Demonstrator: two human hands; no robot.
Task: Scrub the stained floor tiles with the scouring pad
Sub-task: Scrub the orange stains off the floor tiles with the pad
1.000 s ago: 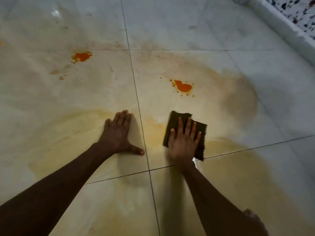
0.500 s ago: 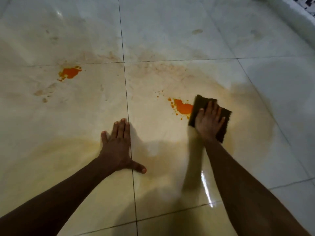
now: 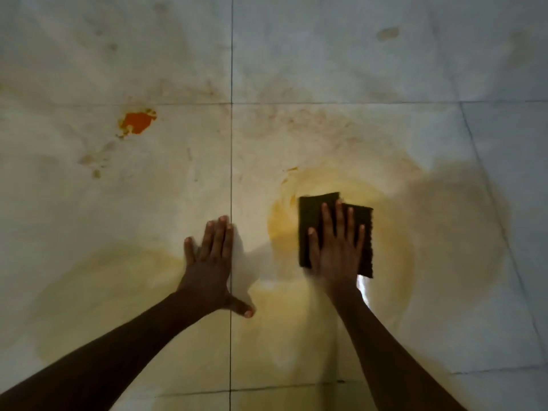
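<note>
Scouring pad (image 3: 308, 221): dark, rectangular, flat on a floor tile (image 3: 444, 292) inside a yellow smear (image 3: 281, 232), right of the vertical grout line (image 3: 231, 173).

Right hand (image 3: 335, 250): palm down on the pad, fingers straight and slightly spread, pressing (not curled round it).

Left hand (image 3: 207, 262): flat on the floor just left of the grout line, fingers straight, thumb stretched across the line, holding nothing.

Orange stain (image 3: 137, 122): on the left tile, well apart from both hands, small brown spots below it.
</note>
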